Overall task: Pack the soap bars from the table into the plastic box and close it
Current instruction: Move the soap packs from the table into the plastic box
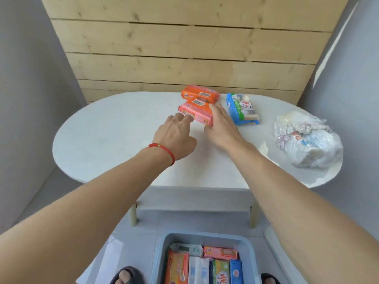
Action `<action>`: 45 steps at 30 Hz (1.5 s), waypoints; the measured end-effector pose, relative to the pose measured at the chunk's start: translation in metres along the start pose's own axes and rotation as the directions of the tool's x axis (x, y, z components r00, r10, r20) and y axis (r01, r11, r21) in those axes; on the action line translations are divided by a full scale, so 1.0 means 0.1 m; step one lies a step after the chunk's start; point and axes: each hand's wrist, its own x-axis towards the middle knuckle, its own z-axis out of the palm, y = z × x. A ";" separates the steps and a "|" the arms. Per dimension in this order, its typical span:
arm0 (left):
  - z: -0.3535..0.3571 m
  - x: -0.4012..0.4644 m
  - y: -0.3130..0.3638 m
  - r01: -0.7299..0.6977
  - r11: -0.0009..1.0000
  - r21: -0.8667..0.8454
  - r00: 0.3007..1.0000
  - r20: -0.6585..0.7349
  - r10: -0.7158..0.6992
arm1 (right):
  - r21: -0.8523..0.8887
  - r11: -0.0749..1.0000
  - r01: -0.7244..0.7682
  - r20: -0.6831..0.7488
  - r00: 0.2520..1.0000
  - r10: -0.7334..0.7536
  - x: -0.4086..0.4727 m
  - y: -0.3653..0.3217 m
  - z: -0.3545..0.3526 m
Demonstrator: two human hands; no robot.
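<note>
A pink-wrapped soap bar [195, 113] is lying on the white table [114, 136] with an orange-wrapped soap bar [200, 94] behind it, both showing white barcode labels with black stripes, while a blue, green and white soap pack [242, 109] is sitting to their right beside a translucent white plastic bag [307, 140] showing blue and red patches. The left hand [174, 138] is wearing a red string bracelet [164, 150] with small gold beads. Below, the pale blue plastic box [162, 255] is holding wrappers in orange, white, yellow-green, blue and pink, against a pale knotty wooden plank wall [184, 48] and grey side walls [26, 78].
</note>
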 end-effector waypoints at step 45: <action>-0.14 -1.69 0.08 -0.371 0.924 0.094 0.927 0.091 0.363 | -0.311 0.949 -0.048 0.170 0.980 0.106 -1.74 -0.28 -0.34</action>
